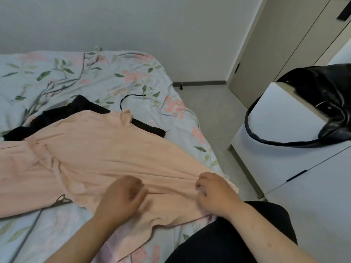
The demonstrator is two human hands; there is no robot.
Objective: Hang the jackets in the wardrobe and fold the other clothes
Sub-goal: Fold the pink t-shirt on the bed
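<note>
A pale pink high-necked top lies spread across the bed, neck toward the far side, one sleeve running off to the left. My left hand rests on its near hem with fingers curled, blurred by motion. My right hand pinches the hem at the bed's right edge, where the cloth bunches into folds. Under the pink top lies a black garment, showing at the left and as a strip near the neck. A black hanger hook sticks out beyond the neck.
The bed carries a pale blue floral sheet. To the right stands a white cabinet with a black leather jacket heaped on top. Beige wardrobe doors are at the far right, grey floor between them and the bed.
</note>
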